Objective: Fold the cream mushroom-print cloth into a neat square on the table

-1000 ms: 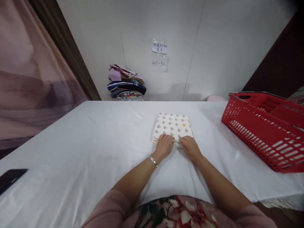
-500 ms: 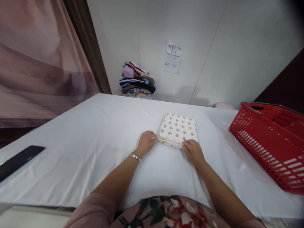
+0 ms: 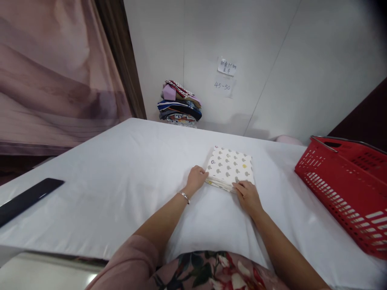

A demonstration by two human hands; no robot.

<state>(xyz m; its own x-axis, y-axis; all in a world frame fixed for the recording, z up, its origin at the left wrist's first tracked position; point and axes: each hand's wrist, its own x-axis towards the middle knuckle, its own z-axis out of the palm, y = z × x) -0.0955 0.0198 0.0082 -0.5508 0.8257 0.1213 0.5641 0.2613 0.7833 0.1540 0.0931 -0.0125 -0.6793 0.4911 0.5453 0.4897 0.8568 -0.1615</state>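
Note:
A white cloth with rows of small grey mushroom-like prints and one yellow print lies folded into a thick square on the table. Its layered near edge faces me. At the near left corner, the closed fingers of my left hand pinch the layers. My right hand grips the near edge toward the right corner, fingertips on top; its thumb is partly hidden. Both palms stay low, close to the tabletop.
The table wears a white cover. A red plastic basket stands on the right, a black flat device at the left edge. Folded fabrics are piled against the back wall, left of two paper notes. A pink curtain hangs left.
My left hand has shifted slightly, its fingers now closer in on the cloth's left corner. My right hand stays at the near edge. The whole view has turned a little to the left.

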